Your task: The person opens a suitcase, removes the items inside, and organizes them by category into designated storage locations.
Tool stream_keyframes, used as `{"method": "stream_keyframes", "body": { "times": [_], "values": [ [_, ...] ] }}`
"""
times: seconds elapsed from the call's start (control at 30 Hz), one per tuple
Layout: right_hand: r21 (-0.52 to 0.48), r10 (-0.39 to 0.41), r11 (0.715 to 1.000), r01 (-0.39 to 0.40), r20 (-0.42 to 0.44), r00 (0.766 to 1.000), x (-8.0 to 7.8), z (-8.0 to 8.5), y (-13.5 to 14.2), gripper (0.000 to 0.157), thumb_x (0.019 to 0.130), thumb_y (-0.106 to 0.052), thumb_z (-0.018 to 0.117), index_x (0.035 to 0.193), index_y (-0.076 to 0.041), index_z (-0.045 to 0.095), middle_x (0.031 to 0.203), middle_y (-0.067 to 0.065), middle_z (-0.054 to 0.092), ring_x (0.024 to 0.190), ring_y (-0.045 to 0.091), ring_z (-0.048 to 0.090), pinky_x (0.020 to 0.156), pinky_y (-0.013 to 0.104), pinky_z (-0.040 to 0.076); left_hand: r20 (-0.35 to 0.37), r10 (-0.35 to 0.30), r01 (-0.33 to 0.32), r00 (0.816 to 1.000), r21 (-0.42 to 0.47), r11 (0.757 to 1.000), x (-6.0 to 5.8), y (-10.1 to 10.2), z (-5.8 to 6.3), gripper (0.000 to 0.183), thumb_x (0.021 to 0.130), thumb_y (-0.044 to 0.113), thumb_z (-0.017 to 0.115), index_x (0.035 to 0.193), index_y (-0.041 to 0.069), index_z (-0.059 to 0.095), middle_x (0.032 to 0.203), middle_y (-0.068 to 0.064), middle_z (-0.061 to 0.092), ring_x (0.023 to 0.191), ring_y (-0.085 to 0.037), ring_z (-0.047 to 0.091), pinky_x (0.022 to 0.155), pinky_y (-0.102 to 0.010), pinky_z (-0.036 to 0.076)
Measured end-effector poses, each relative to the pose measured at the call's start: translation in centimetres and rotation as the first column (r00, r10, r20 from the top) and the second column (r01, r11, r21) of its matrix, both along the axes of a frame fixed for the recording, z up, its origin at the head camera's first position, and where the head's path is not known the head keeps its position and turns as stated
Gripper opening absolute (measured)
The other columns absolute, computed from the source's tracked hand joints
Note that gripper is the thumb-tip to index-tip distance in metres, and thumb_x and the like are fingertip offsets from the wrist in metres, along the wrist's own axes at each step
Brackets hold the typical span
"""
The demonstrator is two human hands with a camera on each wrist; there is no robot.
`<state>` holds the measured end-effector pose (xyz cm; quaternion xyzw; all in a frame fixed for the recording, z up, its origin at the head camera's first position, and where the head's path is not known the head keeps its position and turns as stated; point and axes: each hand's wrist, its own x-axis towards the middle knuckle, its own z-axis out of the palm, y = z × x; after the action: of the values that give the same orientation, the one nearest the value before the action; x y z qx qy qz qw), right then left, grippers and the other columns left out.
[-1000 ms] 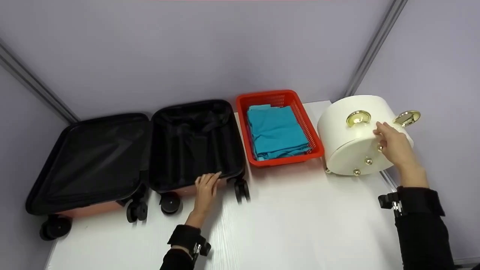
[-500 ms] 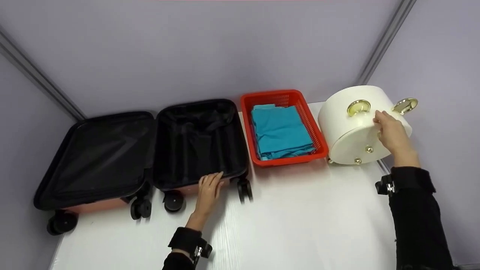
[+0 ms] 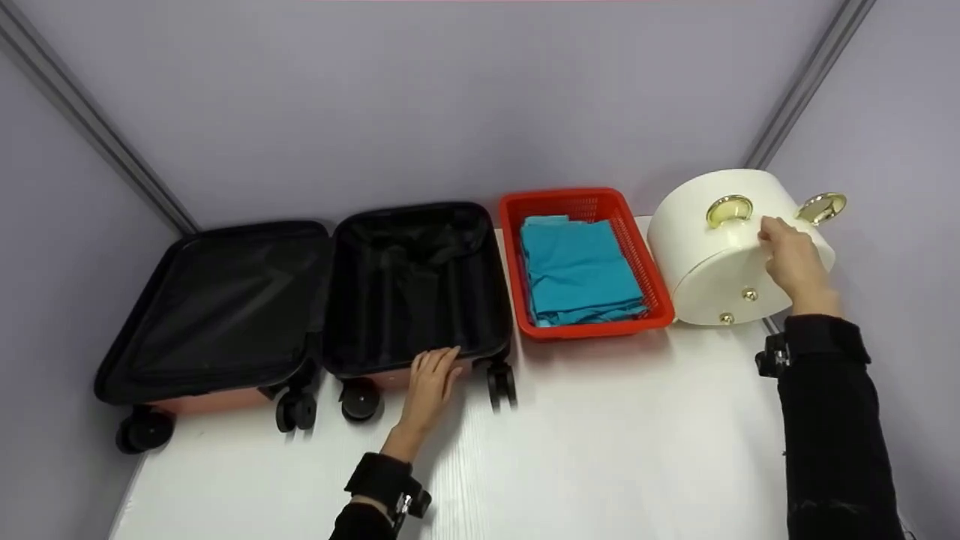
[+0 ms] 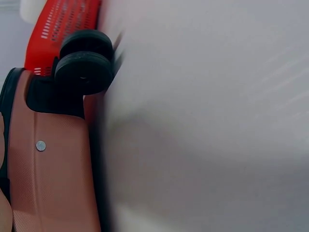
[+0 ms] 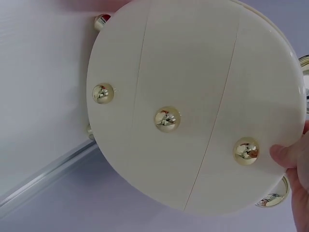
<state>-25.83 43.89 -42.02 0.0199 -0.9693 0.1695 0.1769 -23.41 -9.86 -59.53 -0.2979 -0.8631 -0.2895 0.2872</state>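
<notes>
My right hand (image 3: 796, 261) grips the top front edge of a round white storage box (image 3: 694, 232) with gold ear-shaped pieces. In the right wrist view the thumb (image 5: 285, 154) lies on the box's front face, beside one of three gold knobs (image 5: 246, 151); the fingers are mostly hidden. My left hand (image 3: 429, 382) rests on the front rim of an open suitcase (image 3: 416, 300), its relaxed fingers lying over the edge. The suitcase is black inside and pink outside; its shell (image 4: 58, 164) and a black wheel (image 4: 83, 72) show in the left wrist view.
Between the suitcase and the box stands a red plastic basket (image 3: 600, 328) holding folded blue cloth (image 3: 577, 270). The suitcase's other half (image 3: 225, 307) lies at the left. Grey walls (image 3: 450, 97) stand behind and at both sides of the white table (image 3: 585, 442).
The white box has shifted back and slightly left toward the basket, with my right hand on it. My left hand stays on the suitcase rim. The head view has turned a little left.
</notes>
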Motion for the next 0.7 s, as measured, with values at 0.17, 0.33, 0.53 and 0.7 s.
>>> {"method": "stream_keyframes", "body": {
  "times": [0.17, 0.33, 0.53, 0.7],
  "values": [
    [0.033, -0.01, 0.999, 0.007, 0.107, 0.994, 0.0, 0.8, -0.4, 0.036, 0.067, 0.023, 0.046, 0.096, 0.005, 0.036, 0.112, 0.04, 0.038, 0.1, 0.056, 0.037, 0.077, 0.059, 0.033, 0.081, 0.002, 0.003, 0.997, -0.067, 0.998, -0.1, 0.0, 1.1, 0.035, 0.084, 0.016, 0.06, 0.116, 0.001, 0.055, 0.106, -0.011, 0.057, 0.099, -0.025, 0.051, 0.09, -0.043, 0.033],
    [0.078, -0.105, 0.992, 0.096, 0.108, 0.989, 1.0, 0.7, -2.1, 0.042, 0.072, 0.016, 0.047, 0.112, 0.013, 0.034, 0.13, 0.039, 0.019, 0.119, 0.053, 0.018, 0.096, 0.057, 0.017, 0.209, 0.051, -0.017, 0.976, -0.163, 0.987, -0.2, -0.6, 3.4, 0.046, 0.088, 0.031, 0.053, 0.122, 0.001, 0.05, 0.113, -0.015, 0.054, 0.105, -0.028, 0.05, 0.095, -0.044, 0.03],
    [-0.017, -0.153, 0.988, 0.153, -0.027, 0.988, 2.8, -2.2, -5.5, 0.05, 0.085, 0.002, 0.048, 0.128, 0.015, 0.026, 0.138, 0.033, 0.011, 0.125, 0.049, 0.012, 0.101, 0.053, 0.01, 0.272, 0.183, -0.145, 0.945, -0.153, 0.978, -0.4, -2.0, 6.4, 0.058, 0.09, 0.043, 0.045, 0.131, 0.002, 0.041, 0.127, -0.019, 0.044, 0.12, -0.031, 0.038, 0.1, -0.049, 0.021],
    [-0.031, -0.108, 0.994, 0.106, -0.055, 0.993, 3.4, -3.9, -9.3, 0.056, 0.088, -0.012, 0.054, 0.132, 0.009, 0.028, 0.138, 0.03, 0.018, 0.125, 0.047, 0.016, 0.096, 0.06, 0.013, 0.263, 0.272, -0.242, 0.926, -0.142, 0.96, -0.7, -2.9, 8.3, 0.064, 0.089, 0.048, 0.042, 0.136, 0.005, 0.033, 0.141, -0.016, 0.027, 0.131, -0.031, 0.017, 0.101, -0.051, 0.013]
  ]
}}
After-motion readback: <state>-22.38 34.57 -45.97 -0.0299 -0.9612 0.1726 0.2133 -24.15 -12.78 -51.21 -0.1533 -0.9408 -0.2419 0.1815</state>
